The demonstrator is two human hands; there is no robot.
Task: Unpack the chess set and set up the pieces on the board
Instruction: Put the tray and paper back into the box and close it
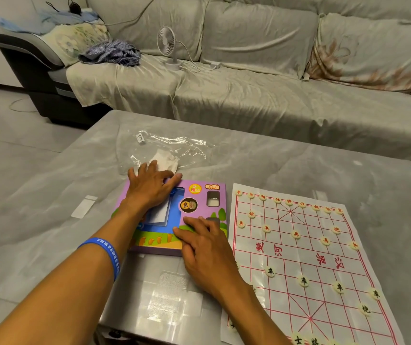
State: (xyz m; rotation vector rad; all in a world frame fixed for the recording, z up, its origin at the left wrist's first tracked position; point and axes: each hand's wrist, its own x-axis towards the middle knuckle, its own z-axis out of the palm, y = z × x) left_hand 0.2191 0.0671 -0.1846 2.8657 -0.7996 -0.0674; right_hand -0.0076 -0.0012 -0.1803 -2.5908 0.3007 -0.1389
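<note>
Both the left hand and right hand lie flat and open on the purple cardboard chess box just left of the white paper board, its round cream pieces mostly placed; next, probably emptying the remainder.

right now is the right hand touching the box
Touching: the head view shows the right hand lying flat on the box, at its near right corner.

both arms reach forward; left hand lies flat with fingers spread, right hand flat too, nearer, fingers straight.
</note>
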